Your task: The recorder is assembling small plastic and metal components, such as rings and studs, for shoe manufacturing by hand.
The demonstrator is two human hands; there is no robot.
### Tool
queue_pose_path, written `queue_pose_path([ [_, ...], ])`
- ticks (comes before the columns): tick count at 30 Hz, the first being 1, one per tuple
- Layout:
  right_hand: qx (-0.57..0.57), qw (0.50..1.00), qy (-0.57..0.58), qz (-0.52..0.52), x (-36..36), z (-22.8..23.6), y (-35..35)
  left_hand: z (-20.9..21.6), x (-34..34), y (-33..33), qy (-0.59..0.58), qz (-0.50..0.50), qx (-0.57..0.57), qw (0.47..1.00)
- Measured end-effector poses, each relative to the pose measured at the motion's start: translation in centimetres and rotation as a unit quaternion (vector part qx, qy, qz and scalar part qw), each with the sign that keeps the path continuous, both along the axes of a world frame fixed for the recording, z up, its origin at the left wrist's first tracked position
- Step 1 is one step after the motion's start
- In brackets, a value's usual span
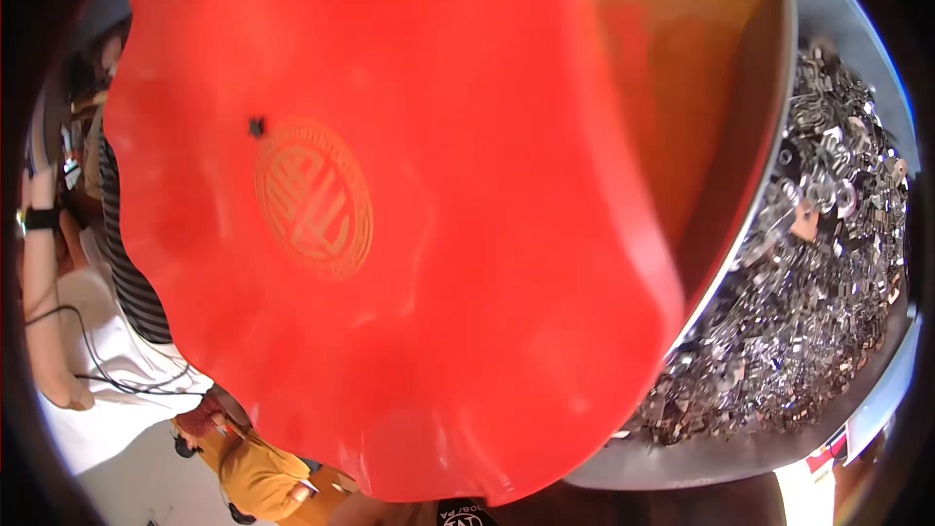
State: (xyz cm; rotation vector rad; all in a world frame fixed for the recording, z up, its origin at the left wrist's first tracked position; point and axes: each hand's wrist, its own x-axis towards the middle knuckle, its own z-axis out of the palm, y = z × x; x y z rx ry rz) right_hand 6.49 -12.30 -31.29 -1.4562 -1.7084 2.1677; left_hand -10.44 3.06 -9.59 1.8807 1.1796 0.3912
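Observation:
A large red plastic dish (467, 195) with a wavy rim fills the middle of the head view, very close. It carries a round gold emblem (314, 200). Close to that emblem sits a small dark piece (256, 127), too small to name. Right of the dish, a grey bin (682, 472) holds a heap of small shiny metal parts (799, 282), and the dish overlaps part of the bin's edge. Neither my left hand nor my right hand can be made out; the dish hides much of the scene. A brownish strip at the lower edge is too unclear to name.
A brown wooden-looking surface (672, 49) shows between dish and bin. At the left are people, one in a white shirt (117, 351) with dark cables across it, another in a yellow top (258, 477). A black item with white print (463, 514) shows at the bottom.

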Motion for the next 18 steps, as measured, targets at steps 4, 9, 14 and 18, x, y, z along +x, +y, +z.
queue_pose_path([
  [4, 0.036, 0.998, -0.014, -0.041, -0.9, -1.9, 2.4, 0.0, 0.6, 2.1, 0.047, -0.121, 0.052, 0.990],
  [9, 0.093, 0.993, -0.019, -0.066, -2.8, -4.3, 6.9, 0.5, 0.3, 4.3, 0.128, -0.235, 0.130, 0.955],
  [14, 0.162, 0.984, -0.014, -0.071, -5.6, -5.7, 12.9, 2.2, -0.6, 6.3, 0.230, -0.313, 0.210, 0.897],
  [18, 0.188, 0.980, 0.004, -0.070, -9.2, -4.7, 14.7, 5.1, -1.3, 5.9, 0.319, -0.368, 0.234, 0.841],
])
